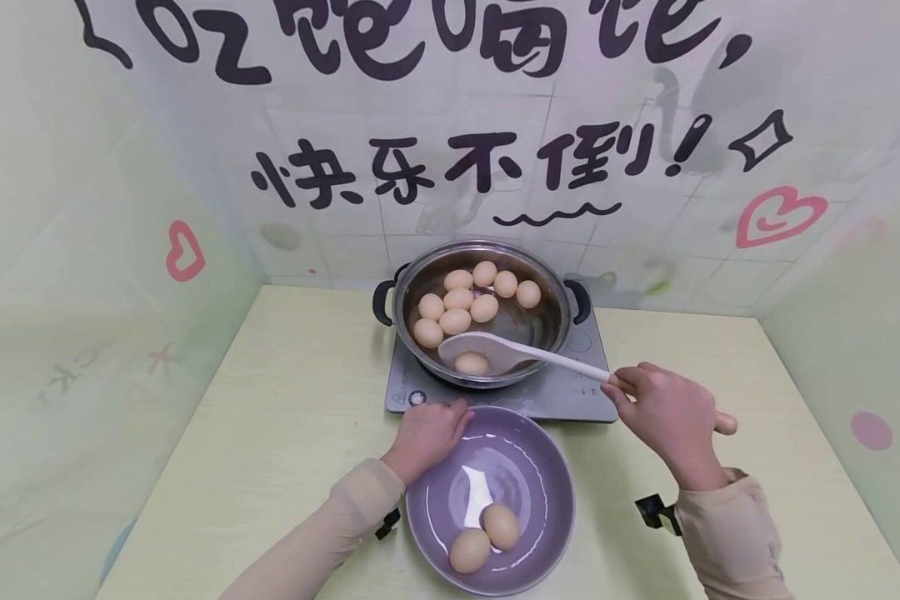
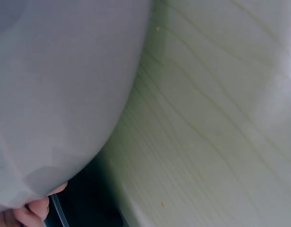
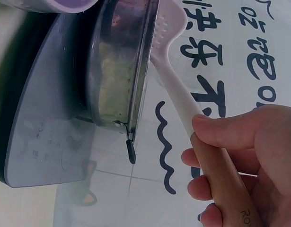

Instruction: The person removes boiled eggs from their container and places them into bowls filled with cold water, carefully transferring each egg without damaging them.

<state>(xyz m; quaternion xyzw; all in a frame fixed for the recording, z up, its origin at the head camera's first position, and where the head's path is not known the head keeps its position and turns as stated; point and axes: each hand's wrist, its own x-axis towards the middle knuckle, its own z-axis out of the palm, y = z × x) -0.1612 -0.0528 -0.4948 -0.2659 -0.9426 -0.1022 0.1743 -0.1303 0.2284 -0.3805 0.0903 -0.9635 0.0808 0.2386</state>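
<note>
My right hand (image 1: 667, 412) grips the wooden handle of a white slotted spoon (image 1: 562, 360). In the right wrist view, holes show in the spoon's head (image 3: 168, 28), by the pot's rim. An egg (image 1: 471, 363) lies at the spoon's bowl, over the near side of a steel pot (image 1: 558, 337). Several brown eggs (image 1: 457, 300) sit inside that pot. My left hand (image 1: 431, 437) holds the far left rim of a purple bowl (image 1: 562, 500) with two eggs (image 1: 470, 550) in it. Fingertips (image 2: 37, 208) show at the bowl's underside in the left wrist view.
The pot stands on a grey induction cooker (image 1: 581, 404) on a pale wooden table (image 1: 300, 400). Black handles (image 1: 382, 302) stick out at the pot's sides. Behind is a white printed backdrop (image 1: 330, 242) with black lettering; printed sheets flank the table.
</note>
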